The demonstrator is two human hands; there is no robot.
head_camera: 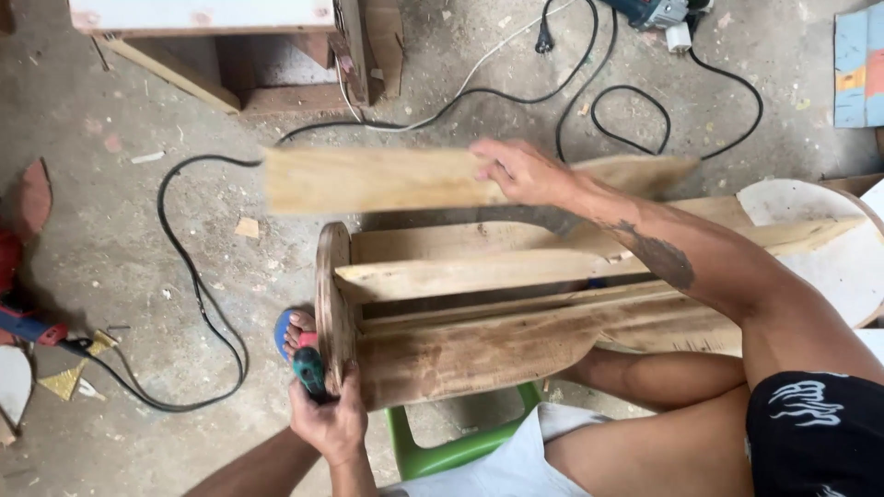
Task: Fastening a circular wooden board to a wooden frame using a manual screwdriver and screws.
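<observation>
My right hand (523, 172) grips a long pale wooden plank (368, 180), which is blurred by motion, above a slatted wooden frame (479, 313). The frame lies on its side across my lap, with a rounded end piece (332, 294) on the left and several slats fixed along it. My left hand (331, 423) holds a dark green tool (309, 370) by its handle, close to the lower left corner of the frame. My foot in a blue sandal (293, 331) rests on the floor just beyond that corner.
Black cables (198, 294) loop over the dusty concrete floor. A power tool (649, 11) lies at the top right, a wooden box (249, 55) at the top left, a red and blue tool (23, 313) at the left edge. A green plastic stool (442, 451) is under me.
</observation>
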